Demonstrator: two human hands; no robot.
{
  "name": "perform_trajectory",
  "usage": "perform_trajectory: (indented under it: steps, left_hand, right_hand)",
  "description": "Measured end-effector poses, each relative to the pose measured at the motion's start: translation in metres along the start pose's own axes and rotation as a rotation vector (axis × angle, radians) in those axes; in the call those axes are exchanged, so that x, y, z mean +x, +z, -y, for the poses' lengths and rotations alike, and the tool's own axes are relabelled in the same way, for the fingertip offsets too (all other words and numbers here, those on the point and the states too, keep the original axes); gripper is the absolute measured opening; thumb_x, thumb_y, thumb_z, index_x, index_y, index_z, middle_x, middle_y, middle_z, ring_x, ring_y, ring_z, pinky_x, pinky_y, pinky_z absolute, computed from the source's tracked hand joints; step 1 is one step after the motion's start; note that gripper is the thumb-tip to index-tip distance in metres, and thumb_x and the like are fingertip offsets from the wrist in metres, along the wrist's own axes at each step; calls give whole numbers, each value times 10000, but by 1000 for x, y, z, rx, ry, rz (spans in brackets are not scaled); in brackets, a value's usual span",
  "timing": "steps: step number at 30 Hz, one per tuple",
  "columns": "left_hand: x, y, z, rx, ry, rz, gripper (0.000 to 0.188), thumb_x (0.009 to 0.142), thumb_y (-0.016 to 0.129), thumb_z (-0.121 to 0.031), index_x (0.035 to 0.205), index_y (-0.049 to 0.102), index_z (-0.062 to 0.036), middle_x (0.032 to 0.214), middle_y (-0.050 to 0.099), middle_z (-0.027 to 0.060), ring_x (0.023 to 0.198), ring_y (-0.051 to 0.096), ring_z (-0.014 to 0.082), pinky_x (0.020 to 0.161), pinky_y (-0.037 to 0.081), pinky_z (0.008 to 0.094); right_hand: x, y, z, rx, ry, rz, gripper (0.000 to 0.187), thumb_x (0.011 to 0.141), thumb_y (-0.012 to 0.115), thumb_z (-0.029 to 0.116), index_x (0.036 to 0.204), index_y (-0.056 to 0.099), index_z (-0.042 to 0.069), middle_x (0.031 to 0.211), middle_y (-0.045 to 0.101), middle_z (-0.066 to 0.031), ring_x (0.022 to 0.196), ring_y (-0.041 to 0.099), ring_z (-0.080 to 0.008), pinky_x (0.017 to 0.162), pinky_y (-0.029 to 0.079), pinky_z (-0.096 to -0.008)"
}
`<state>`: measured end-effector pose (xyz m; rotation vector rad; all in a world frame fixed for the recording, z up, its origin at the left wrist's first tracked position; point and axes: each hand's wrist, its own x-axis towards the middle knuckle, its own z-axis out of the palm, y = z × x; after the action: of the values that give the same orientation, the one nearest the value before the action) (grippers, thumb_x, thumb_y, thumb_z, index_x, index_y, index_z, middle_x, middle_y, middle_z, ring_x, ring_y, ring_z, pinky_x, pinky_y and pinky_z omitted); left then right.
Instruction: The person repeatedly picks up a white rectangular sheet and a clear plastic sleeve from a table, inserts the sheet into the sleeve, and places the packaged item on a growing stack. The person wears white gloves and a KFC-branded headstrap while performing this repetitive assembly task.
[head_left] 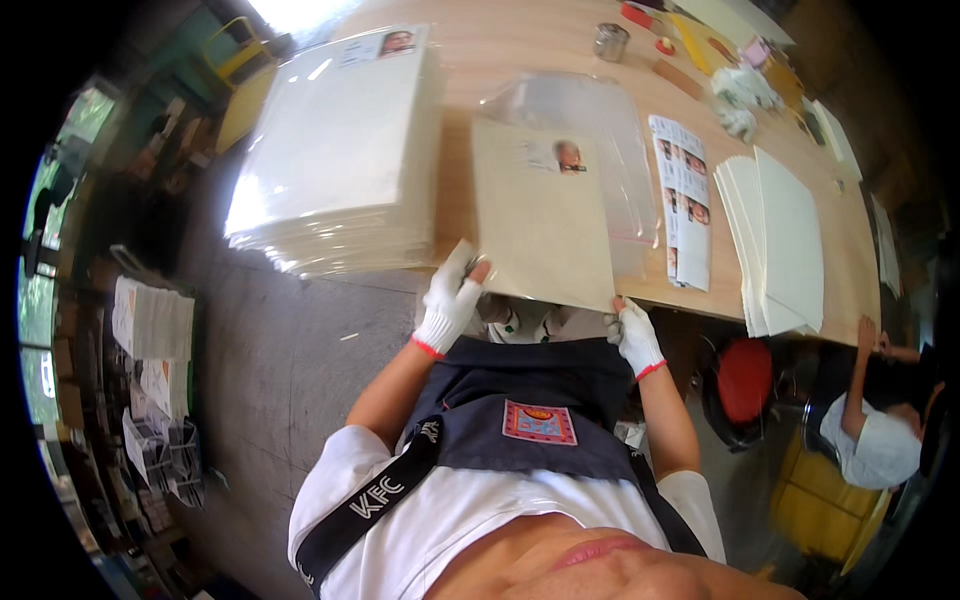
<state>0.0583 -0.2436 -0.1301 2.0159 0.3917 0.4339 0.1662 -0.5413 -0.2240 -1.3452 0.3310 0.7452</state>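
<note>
At the lower middle of the frame the person's two forearms rise from a dark apron toward the near edge of a wooden table (500, 60). Both hands wear white gloves with red cuffs. The left hand (449, 300) pinches the lower left corner of a tan sheet (540, 220), thumb on top and fingers beneath. The right hand (634, 333) closes on the sheet's lower right corner; how its fingers wrap underneath cannot be seen.

The tan sheet lies directly above both hands in the frame, its long axis running away from the person toward the upper edge, its near edge overhanging the table. Both hands sit about equally close, one at each near corner. A small portrait photo (570, 156) is fixed near its top right.

Beneath and beyond the sheet lies a clear plastic sleeve (585, 105). To the upper left stands a tall stack of white sheets (335, 150). Right of centre lie a strip of small photos (685, 200) and a fan of white paper (780, 240). Far up sits a small metal cup (610, 40).
</note>
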Motion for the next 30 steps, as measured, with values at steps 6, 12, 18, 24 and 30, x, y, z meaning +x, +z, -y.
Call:
perform_trajectory:
  steps: [6,12,18,24,30]
  left_hand:
    - [-6,-85,-88,93,366,-158,104,828,606,-111,864,542,-37,751,573,109,683,584,214,593,450,303]
    - [32,-204,-64,-99,273,-687,211,921,518,-172,1012,600,-1,830,576,38,813,530,108,753,442,241]
    - [63,-301,23,680,-248,-477,404,812,448,-159,1191,577,-105,1125,618,135,1065,573,229,918,410,292]
    - [46,-254,82,-437,263,-923,407,928,436,-146,1291,418,36,1282,487,141,1158,483,206,972,395,316]
    - [-54,-165,203,-234,-10,-909,314,937,449,-96,1216,481,45,1195,503,120,1113,459,201,997,344,350]
  right_hand:
    - [-21,72,20,84,-90,317,114,925,505,204,945,526,94,685,566,-23,492,503,-105,395,377,-242]
    - [-17,222,112,-23,-371,541,193,902,563,261,835,546,81,663,571,-22,503,498,-85,400,379,-248]
    - [-25,315,135,-329,-392,613,307,869,607,335,729,553,67,568,559,-28,432,476,-87,388,375,-251]
    - [-32,250,121,-247,-411,705,298,929,513,338,864,593,59,660,595,-38,492,540,-92,471,450,-222]
    - [-31,41,84,-140,-529,5,225,898,572,236,1042,594,65,765,638,-42,536,577,-93,486,478,-230]
